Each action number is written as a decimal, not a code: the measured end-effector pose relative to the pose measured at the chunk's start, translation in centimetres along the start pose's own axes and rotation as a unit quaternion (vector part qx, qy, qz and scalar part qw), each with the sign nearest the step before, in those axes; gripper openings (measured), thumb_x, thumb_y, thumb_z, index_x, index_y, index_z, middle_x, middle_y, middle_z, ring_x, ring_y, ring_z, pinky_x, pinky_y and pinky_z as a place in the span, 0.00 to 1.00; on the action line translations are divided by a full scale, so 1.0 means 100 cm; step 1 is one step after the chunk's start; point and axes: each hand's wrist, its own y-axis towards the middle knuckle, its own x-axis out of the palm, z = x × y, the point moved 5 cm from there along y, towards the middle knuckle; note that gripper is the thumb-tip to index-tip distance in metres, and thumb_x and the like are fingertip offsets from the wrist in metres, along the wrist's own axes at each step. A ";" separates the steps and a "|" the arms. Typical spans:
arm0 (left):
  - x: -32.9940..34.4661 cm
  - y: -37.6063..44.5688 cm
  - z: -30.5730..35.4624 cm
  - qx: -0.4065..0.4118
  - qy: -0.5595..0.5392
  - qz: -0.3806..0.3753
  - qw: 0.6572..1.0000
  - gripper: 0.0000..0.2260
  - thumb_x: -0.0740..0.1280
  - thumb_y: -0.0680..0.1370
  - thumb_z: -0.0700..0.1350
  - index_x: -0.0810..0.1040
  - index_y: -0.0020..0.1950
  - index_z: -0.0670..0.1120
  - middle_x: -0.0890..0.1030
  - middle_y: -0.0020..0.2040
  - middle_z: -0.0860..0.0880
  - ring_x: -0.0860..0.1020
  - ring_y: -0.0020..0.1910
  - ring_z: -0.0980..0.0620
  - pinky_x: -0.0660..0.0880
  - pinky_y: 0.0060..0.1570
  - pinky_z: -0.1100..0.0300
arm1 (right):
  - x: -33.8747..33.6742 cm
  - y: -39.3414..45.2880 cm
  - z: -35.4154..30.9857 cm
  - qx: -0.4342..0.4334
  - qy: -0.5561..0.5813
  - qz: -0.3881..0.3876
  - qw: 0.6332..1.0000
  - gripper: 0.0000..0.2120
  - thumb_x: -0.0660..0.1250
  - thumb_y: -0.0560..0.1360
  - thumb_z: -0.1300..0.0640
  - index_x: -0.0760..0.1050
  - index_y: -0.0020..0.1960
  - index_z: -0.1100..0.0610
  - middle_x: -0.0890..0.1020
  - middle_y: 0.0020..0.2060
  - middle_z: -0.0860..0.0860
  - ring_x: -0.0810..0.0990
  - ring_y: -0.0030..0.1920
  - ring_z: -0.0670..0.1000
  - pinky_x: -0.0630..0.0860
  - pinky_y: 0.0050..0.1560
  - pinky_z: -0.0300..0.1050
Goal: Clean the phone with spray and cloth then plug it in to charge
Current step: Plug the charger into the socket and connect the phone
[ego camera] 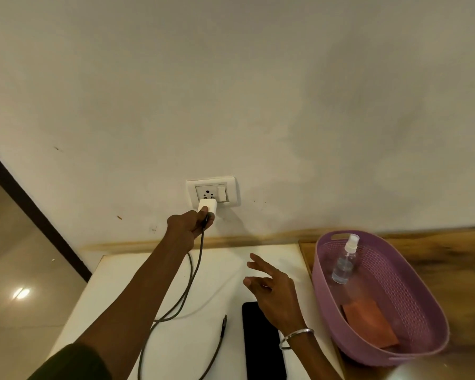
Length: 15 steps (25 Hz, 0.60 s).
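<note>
Landmark: the white wall socket plate [213, 191] with its rocker switch, set in the pale wall just above the white bench [203, 292]; every place below was read from it.
Left hand: the left hand [188, 224] reached up to just under the socket, closed around the small white charger block [207, 206], thumb on its face.
Charger block: it sat against the lower holes of the socket; whether the pins were fully home could not be told.
Cable: the grey braided charging cable [188, 283] dropped from the block, ran down the bench below the socket, looped, and its free plug end [224, 320] lay on the bench, just left of the phone and not in it.
Phone: the flat black slab of a phone [259, 344] lay screen up, dark, below and a little right of the socket, near the bench's front edge.
Right hand: the right hand [274, 294] hovered empty over the phone's top end, fingers spread wide, a silver bangle at the wrist.
Cleaning kit: the clear spray bottle [344, 263] and folded orange cloth [369, 323] lay inside the purple perforated plastic basket [422, 305], well right of the socket.
Done, by my read: with kit put away, cleaning looked finished.
Left: seat the block, flip the switch, push the plug end into the phone.
</note>
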 end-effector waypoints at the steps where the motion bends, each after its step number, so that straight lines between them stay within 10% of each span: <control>1: 0.001 0.001 0.000 0.001 -0.002 0.008 1.000 0.07 0.71 0.75 0.32 0.74 0.41 0.32 0.81 0.30 0.39 0.80 0.24 0.49 0.81 0.50 0.52 | 0.000 0.000 -0.001 0.003 0.002 0.000 1.000 0.25 0.73 0.71 0.57 0.72 0.66 0.42 0.80 0.57 0.40 0.83 0.46 0.39 0.76 0.46 0.28; 15: 0.012 0.011 0.008 0.031 0.002 0.067 0.997 0.06 0.71 0.73 0.29 0.75 0.45 0.34 0.80 0.39 0.37 0.77 0.27 0.46 0.80 0.32 0.58 | 0.000 -0.002 -0.007 -0.005 -0.014 0.005 1.000 0.25 0.73 0.71 0.57 0.72 0.65 0.42 0.81 0.54 0.38 0.83 0.45 0.39 0.76 0.45 0.27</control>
